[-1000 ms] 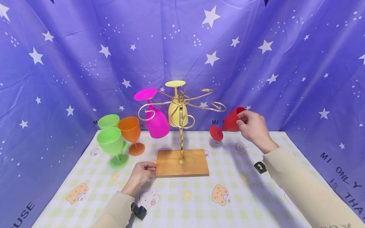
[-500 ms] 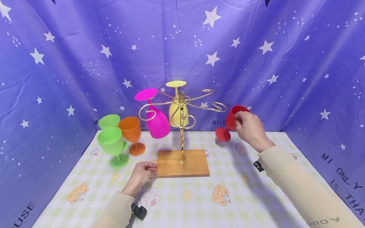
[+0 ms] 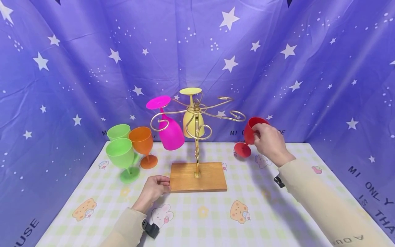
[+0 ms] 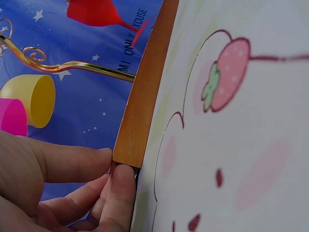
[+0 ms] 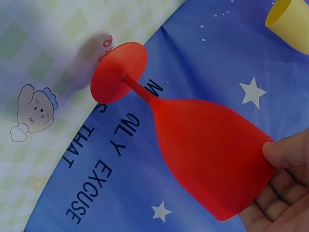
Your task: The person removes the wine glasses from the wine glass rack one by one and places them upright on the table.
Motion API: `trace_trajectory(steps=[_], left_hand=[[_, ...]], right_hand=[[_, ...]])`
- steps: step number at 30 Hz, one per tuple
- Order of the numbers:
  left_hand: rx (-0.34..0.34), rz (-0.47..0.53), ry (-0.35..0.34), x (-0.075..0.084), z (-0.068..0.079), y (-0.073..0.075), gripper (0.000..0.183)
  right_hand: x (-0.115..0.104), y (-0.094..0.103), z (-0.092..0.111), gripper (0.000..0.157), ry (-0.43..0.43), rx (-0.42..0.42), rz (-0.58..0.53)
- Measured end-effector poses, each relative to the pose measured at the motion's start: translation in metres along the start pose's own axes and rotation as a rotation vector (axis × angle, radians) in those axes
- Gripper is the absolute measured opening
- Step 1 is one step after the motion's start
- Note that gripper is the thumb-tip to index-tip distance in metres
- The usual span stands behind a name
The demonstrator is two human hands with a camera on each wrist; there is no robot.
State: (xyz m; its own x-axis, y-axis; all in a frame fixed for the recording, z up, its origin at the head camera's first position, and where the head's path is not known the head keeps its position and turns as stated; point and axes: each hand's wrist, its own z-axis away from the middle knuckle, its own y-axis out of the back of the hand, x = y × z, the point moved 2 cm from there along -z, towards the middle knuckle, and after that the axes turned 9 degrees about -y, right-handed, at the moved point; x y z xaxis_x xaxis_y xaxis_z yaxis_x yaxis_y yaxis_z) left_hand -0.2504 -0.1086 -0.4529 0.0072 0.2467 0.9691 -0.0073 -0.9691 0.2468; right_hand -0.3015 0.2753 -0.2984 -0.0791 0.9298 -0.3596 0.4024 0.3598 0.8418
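My right hand [image 3: 271, 142] pinches a red goblet [image 3: 249, 132] by the rim of its bowl, thumb on one side and fingers on the other. In the right wrist view the goblet [image 5: 207, 150] is tilted, its foot lower and over the table's back. With thumb and fingers, my left hand [image 3: 152, 191] holds the near left corner of the wooden base [image 3: 210, 180] of a gold glass rack [image 3: 196, 147]. Upside down from the rack's curled arms hang a magenta goblet [image 3: 171, 135], tilted, and a yellow goblet [image 3: 190, 120]. Other arms on the right carry nothing.
Two green goblets [image 3: 118, 152] and an orange goblet [image 3: 141, 140] stand upright on the table, left of the rack. A checked cartoon tablecloth [image 3: 200, 226] covers the table. Blue star-patterned curtain [image 3: 160, 61] surrounds its back and sides.
The red goblet has shifted slightly right and turned more upright in my right hand, then dipped a little toward the table. My left hand stays on the base.
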Motion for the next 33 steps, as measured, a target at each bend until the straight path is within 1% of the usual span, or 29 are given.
trace_trajectory(steps=[17, 24, 33], left_hand=[[0.007, -0.015, 0.001, 0.000, 0.000, -0.001, 0.030], [0.007, -0.003, -0.004, -0.001, 0.000, -0.001, 0.029], [0.005, 0.008, -0.007, -0.001, 0.000, -0.001, 0.029]], right_hand=[[0.003, -0.006, 0.002, 0.026, 0.007, -0.005, 0.030], [0.004, -0.008, 0.002, 0.027, 0.008, -0.014, 0.039], [0.008, -0.013, 0.003, 0.027, 0.033, 0.008, 0.047]])
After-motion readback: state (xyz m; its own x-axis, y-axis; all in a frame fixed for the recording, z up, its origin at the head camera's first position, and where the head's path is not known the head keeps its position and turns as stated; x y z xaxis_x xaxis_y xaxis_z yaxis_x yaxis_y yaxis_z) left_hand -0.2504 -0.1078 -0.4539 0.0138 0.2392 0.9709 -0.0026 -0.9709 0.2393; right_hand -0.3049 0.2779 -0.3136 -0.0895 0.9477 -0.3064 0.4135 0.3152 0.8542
